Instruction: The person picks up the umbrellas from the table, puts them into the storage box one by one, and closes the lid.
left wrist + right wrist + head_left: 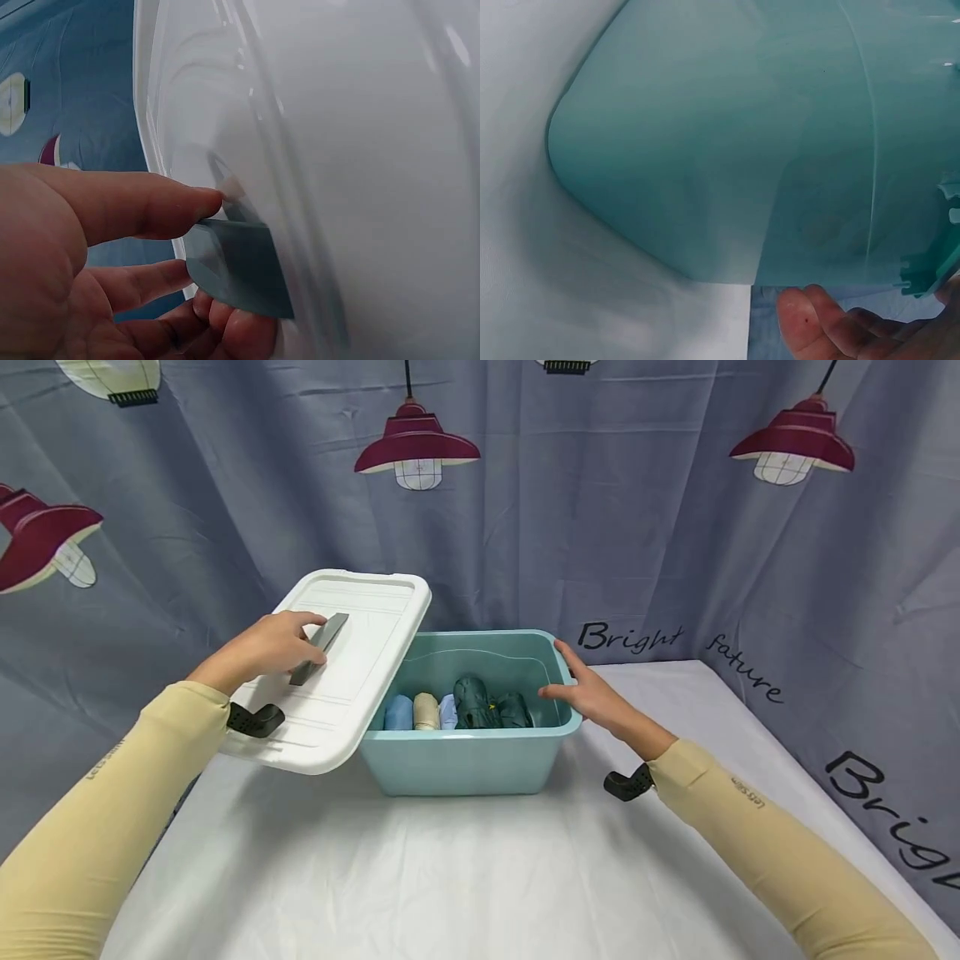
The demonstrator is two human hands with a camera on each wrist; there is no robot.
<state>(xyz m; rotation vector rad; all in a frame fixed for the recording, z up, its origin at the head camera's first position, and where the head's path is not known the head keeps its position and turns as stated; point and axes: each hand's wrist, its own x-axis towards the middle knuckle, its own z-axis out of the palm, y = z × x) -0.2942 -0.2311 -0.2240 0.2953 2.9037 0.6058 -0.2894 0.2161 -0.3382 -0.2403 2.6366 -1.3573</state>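
Note:
A white lid (363, 685), tilted, hangs beside and partly over the left end of a teal storage box (465, 764). My left hand (266, 647) grips the lid by its grey handle (322, 647); the left wrist view shows the thumb above that handle (240, 262) and fingers curled beneath it. At the box's right end, my right hand (596, 697) holds the rim, thumb over the inner side. Inside lie a blue roll (398, 713), a beige roll (426, 712), a pale lavender roll (447, 712) and dark green bundles (471, 702).
The box stands on a white-covered table (465, 877), near its back edge. Behind and to the right hangs a grey-blue curtain (600, 510) printed with lamps and lettering. Black wrist mounts (630, 783) stick out from both sleeves.

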